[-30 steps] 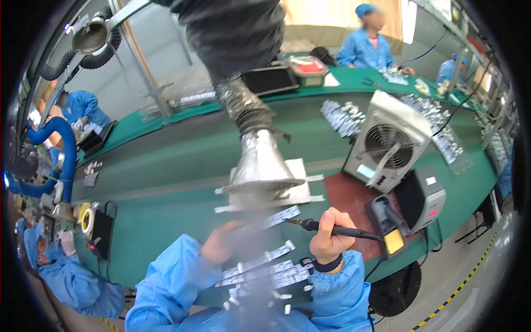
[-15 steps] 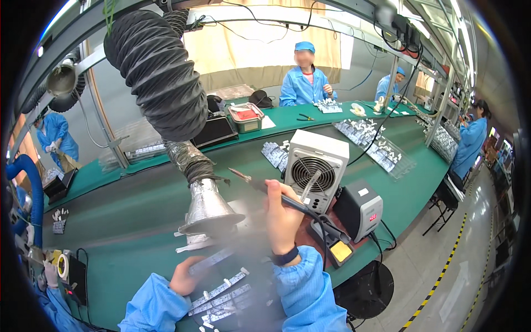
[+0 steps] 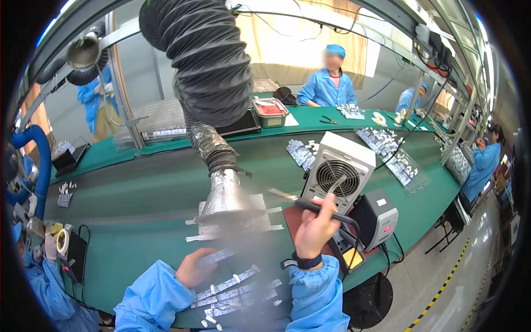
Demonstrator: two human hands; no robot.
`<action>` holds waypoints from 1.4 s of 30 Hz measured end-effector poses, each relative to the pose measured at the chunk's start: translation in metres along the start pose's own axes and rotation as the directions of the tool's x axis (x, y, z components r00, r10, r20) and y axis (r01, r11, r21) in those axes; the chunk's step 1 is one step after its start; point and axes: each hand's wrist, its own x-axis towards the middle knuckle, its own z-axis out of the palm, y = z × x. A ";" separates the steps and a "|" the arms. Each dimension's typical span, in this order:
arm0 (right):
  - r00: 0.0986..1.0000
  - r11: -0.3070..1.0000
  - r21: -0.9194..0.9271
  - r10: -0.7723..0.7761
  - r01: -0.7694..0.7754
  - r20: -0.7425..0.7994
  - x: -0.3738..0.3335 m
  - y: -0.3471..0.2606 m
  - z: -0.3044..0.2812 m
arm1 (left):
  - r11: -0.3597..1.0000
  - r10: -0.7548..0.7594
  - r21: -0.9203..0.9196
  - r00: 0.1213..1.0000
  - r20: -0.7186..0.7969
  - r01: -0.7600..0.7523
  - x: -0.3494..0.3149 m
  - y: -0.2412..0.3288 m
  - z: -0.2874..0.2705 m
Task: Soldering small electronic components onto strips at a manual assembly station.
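In my right hand [image 3: 316, 232] is a soldering iron [image 3: 311, 206], gripped by its dark handle and raised above the bench beside the fan unit. Its tip points left, toward the funnel, and touches nothing. My left hand [image 3: 191, 266] pinches a narrow printed circuit board strip [image 3: 222, 256] over the green mat. Just below it several more board strips [image 3: 227, 281] lie side by side, with small white connectors [image 3: 209, 322] on and around them. A grey blur down the middle partly veils these strips.
A silvery extraction funnel [image 3: 225, 193] on a black hose hangs before me. To the right stand a white fan unit [image 3: 362, 156], a soldering station [image 3: 376, 216] and an iron stand with yellow sponge [image 3: 352, 259]. Co-workers in blue sit across and stand beyond the bench.
The whole view has swung left. My right hand with the soldering iron has come a little nearer and right, its tip lower. My left hand still holds the board strip.
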 end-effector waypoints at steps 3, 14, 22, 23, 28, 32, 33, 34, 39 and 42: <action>0.996 0.997 -0.075 -0.029 0.036 0.087 -0.002 0.007 -0.006 | 0.995 -0.065 -0.076 0.998 0.022 0.067 -0.002 0.008 -0.001; 0.966 0.978 -0.184 -0.050 0.098 0.253 -0.014 0.015 0.006 | 0.998 -0.020 -0.059 1.000 0.019 0.021 0.002 0.007 -0.002; 0.955 0.954 -0.055 -0.290 0.294 0.069 -0.006 0.018 -0.020 | 0.990 0.134 0.028 0.991 0.026 -0.135 0.005 -0.008 -0.001; 0.967 0.967 -0.019 -0.252 0.252 0.022 -0.008 0.019 -0.019 | 0.995 0.095 -0.012 0.995 0.026 -0.095 0.003 -0.010 -0.001; 0.974 0.972 -0.060 -0.225 0.227 0.038 -0.015 0.025 -0.016 | 0.997 0.065 -0.035 0.998 0.025 -0.064 0.001 -0.005 -0.003; 0.965 0.962 -0.109 -0.240 0.251 0.105 -0.018 0.025 -0.014 | 0.997 0.021 -0.077 0.999 0.032 -0.018 0.002 0.000 -0.001; 0.966 0.962 -0.109 -0.240 0.250 0.097 -0.018 0.025 -0.015 | 0.997 0.015 -0.075 0.999 0.029 -0.013 0.001 0.001 0.000; 0.967 0.964 -0.109 -0.234 0.244 0.097 -0.018 0.025 -0.015 | 0.993 -0.032 -0.114 0.999 0.039 0.037 0.001 0.003 0.000; 0.969 0.961 -0.137 -0.227 0.238 0.093 -0.017 0.026 -0.015 | 0.994 -0.059 -0.090 0.997 0.049 0.063 0.000 0.001 -0.001; 0.968 0.958 -0.148 -0.232 0.244 0.092 -0.016 0.027 -0.014 | 0.991 -0.055 -0.115 0.996 0.066 0.062 0.000 0.007 -0.001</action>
